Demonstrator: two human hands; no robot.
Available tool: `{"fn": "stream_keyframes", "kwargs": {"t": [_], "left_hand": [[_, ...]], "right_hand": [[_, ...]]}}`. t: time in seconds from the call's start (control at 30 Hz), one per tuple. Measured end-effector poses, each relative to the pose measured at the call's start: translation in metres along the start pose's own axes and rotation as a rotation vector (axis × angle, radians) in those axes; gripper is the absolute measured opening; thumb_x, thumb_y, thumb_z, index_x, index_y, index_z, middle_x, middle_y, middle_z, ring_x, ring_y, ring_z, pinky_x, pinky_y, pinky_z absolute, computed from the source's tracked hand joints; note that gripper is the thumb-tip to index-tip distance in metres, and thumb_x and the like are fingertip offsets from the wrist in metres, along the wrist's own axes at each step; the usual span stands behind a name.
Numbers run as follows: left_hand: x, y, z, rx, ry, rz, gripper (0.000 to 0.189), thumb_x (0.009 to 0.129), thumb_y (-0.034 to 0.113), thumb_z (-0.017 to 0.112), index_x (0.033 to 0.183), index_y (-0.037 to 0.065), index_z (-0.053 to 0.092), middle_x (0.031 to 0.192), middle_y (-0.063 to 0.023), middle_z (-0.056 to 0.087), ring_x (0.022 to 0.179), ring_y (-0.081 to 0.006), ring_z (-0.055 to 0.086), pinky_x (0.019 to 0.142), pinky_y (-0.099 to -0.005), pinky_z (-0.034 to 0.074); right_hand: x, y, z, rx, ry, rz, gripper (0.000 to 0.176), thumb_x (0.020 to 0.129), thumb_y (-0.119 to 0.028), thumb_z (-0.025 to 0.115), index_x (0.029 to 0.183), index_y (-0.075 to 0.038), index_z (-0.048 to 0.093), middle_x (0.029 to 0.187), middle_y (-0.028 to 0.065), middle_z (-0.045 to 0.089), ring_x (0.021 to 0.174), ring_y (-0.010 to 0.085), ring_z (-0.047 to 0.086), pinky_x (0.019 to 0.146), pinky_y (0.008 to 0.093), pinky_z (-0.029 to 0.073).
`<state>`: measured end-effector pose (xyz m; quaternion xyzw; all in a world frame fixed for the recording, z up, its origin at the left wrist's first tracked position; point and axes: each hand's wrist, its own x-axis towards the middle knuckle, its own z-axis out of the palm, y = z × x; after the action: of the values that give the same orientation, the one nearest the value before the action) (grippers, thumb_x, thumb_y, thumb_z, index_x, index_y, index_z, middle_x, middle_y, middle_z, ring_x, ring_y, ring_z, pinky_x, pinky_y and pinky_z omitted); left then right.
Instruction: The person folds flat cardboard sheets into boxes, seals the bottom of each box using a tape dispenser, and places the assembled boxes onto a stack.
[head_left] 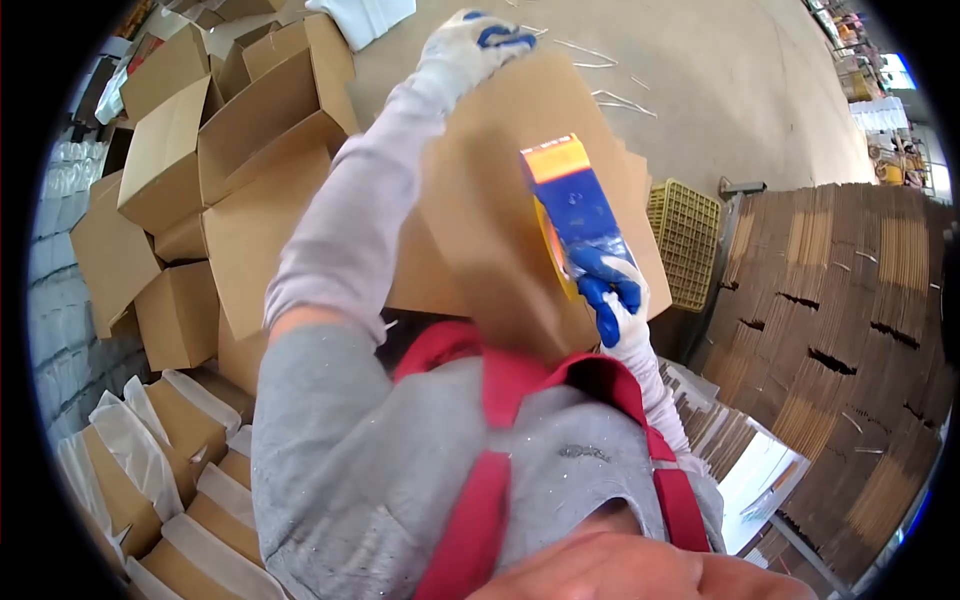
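Observation:
In the head view, my right hand (618,298), in a white glove with a blue-coated palm, is closed around the lower end of a blue printed box (585,208) with an orange-yellow end. The box is tilted over a large brown cardboard box (500,190) in front of my body, whose surface is partly blurred. My left hand (475,48), gloved alike, reaches to the far edge of that cardboard. Its fingers are bent and appear closed on the edge, though the contact is partly hidden.
Open cartons (265,110) crowd the left side. Lined cartons (190,450) stand at lower left. A yellow plastic crate (685,245) and tall stacks of flat cardboard (830,300) are on the right. White strips (625,102) lie on the floor (700,60) ahead.

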<state>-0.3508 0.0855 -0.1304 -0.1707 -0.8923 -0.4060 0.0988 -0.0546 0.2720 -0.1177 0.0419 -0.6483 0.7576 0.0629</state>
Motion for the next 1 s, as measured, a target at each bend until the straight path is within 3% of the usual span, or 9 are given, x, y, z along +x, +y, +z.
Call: {"fn": "stream_keyframes", "kwargs": {"t": [0.1,0.17,0.27,0.53,0.6,0.67,0.73,0.87,1.0], "left_hand": [[-0.035,0.028,-0.032,-0.646,-0.756,-0.453,0.058,0.089,0.061,0.044,0.099,0.009,0.069,0.08,-0.0039,0.063,0.045,-0.0091,0.048,0.041,-0.0259,0.037],[-0.058,0.039,-0.03,-0.676,-1.052,-0.49,0.069,0.084,0.069,0.043,0.103,0.006,0.065,0.067,-0.0058,0.062,0.045,-0.0123,0.05,0.042,-0.0255,0.038],[-0.063,0.082,-0.047,-0.35,-1.001,-0.212,0.049,0.09,0.05,0.051,0.092,0.004,0.066,0.068,-0.0057,0.06,0.049,-0.0123,0.056,0.044,-0.0241,0.044],[-0.099,0.052,-0.017,-1.384,-0.699,-0.748,0.027,0.086,0.02,0.064,0.102,-0.002,0.063,0.072,-0.0072,0.06,0.055,-0.0134,0.056,0.052,-0.0276,0.048],[-0.067,0.039,-0.029,-0.745,-0.761,-0.629,0.023,0.086,0.019,0.063,0.098,-0.001,0.065,0.077,-0.006,0.061,0.066,-0.0134,0.059,0.058,-0.0278,0.05],[-0.031,0.032,-0.04,-0.101,-0.525,-0.077,0.031,0.086,0.034,0.059,0.094,0.006,0.068,0.087,-0.0107,0.067,0.076,-0.0231,0.065,0.065,-0.038,0.051],[0.019,-0.004,-0.048,0.377,-0.268,0.127,0.03,0.085,0.035,0.057,0.095,0.009,0.07,0.096,-0.0129,0.067,0.085,-0.0292,0.065,0.075,-0.0379,0.051],[0.043,-0.095,0.024,0.634,-0.958,-0.035,0.033,0.085,0.033,0.057,0.109,0.013,0.066,0.111,-0.0148,0.063,0.101,-0.0302,0.061,0.082,-0.0403,0.048],[0.032,-0.16,0.041,0.476,-1.087,-0.461,0.036,0.086,0.033,0.053,0.111,0.011,0.065,0.116,-0.0113,0.063,0.107,-0.0314,0.059,0.089,-0.0416,0.046]], "right_hand": [[-0.002,-0.003,-0.012,-0.056,-0.001,0.148,0.025,0.084,-0.012,0.058,0.107,-0.001,0.061,0.109,0.0154,0.057,0.092,0.0214,0.058,0.076,0.0295,0.048],[-0.002,-0.004,-0.017,-0.08,-0.06,0.114,0.026,0.084,-0.012,0.058,0.107,-0.001,0.06,0.109,0.0163,0.057,0.092,0.0221,0.058,0.076,0.0299,0.049],[0.002,-0.019,-0.014,-0.19,-0.112,0.143,0.025,0.083,-0.017,0.059,0.1,0.001,0.063,0.105,0.0179,0.057,0.092,0.0256,0.059,0.074,0.0307,0.048],[0.018,-0.032,-0.016,-0.223,-0.162,0.098,0.028,0.08,-0.012,0.057,0.103,0.001,0.064,0.105,0.0154,0.058,0.091,0.0227,0.059,0.074,0.03,0.048],[0.031,-0.043,-0.004,-0.246,-0.144,0.192,0.029,0.082,-0.01,0.058,0.108,0.003,0.062,0.101,0.011,0.06,0.086,0.0157,0.057,0.076,0.0271,0.046],[0.045,-0.052,0.01,-0.169,-0.113,0.228,0.032,0.079,-0.009,0.058,0.109,0.002,0.063,0.105,0.0134,0.058,0.09,0.0182,0.058,0.075,0.0271,0.047],[0.052,-0.056,0.018,-0.144,-0.056,0.248,0.033,0.08,-0.006,0.055,0.111,0.002,0.062,0.104,0.0123,0.058,0.091,0.0181,0.058,0.079,0.0276,0.047],[0.059,-0.046,0.016,-0.198,-0.111,0.253,0.033,0.084,-0.012,0.055,0.113,0.004,0.059,0.115,0.0122,0.057,0.101,0.0167,0.055,0.084,0.0263,0.044],[0.055,-0.043,0.019,-0.37,-0.105,0.223,0.032,0.084,-0.012,0.057,0.111,0.004,0.061,0.114,0.0132,0.058,0.099,0.0183,0.056,0.085,0.0273,0.044]]}}
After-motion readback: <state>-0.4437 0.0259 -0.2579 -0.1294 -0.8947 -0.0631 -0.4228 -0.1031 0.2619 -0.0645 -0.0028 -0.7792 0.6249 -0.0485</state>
